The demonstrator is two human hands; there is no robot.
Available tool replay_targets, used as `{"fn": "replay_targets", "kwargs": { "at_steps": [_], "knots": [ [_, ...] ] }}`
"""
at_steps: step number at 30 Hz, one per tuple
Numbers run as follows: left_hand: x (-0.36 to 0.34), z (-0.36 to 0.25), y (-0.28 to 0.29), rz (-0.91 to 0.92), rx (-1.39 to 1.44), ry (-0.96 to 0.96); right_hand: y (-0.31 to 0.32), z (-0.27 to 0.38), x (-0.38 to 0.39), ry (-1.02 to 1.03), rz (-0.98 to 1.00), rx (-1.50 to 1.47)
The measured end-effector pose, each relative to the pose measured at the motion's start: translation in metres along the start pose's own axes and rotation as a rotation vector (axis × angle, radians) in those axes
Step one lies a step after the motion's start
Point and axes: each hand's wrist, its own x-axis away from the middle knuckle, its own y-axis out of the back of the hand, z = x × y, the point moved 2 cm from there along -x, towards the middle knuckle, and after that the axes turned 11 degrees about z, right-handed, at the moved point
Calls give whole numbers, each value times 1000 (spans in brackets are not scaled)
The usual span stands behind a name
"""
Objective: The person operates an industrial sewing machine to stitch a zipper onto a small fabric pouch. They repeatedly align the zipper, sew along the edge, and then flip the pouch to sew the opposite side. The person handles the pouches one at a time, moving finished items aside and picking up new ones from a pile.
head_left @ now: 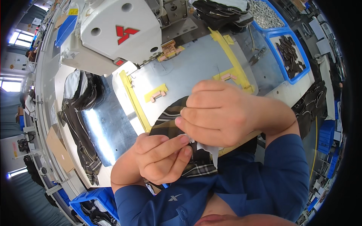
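Observation:
In front of my body, both hands hold a dark plaid cloth piece (pixel 166 129) with white and tan stripes. Its white lining (pixel 209 150) hangs out below my right hand. My left hand (pixel 161 157) is closed, with thumb and fingertips pinching the cloth edge near the middle. Just above it and to the right, my right hand (pixel 224 115) is closed with curled fingers over the same cloth. The fingertips of the two hands almost meet. The exact spot they grip is partly hidden by the fingers.
A white sewing machine head (pixel 113 34) stands beyond a metal plate (pixel 177 71) edged with yellow tape. Folded dark garments (pixel 81 90) lie at left. Blue trays hold silver metal bits (pixel 266 14) and dark flat pieces (pixel 289 56). Snips (pixel 257 55) lie nearby. A blue crate (pixel 88 196) sits lower left.

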Motion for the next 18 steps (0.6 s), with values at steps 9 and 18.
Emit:
{"fn": "replay_targets", "kwargs": {
  "at_steps": [9,18],
  "knots": [
    [-5,1,14,90,78,243,29,-11,-12,-152,201,-382],
    [-7,6,13,80,72,217,12,-7,-2,-112,106,-186]
  ]
}}
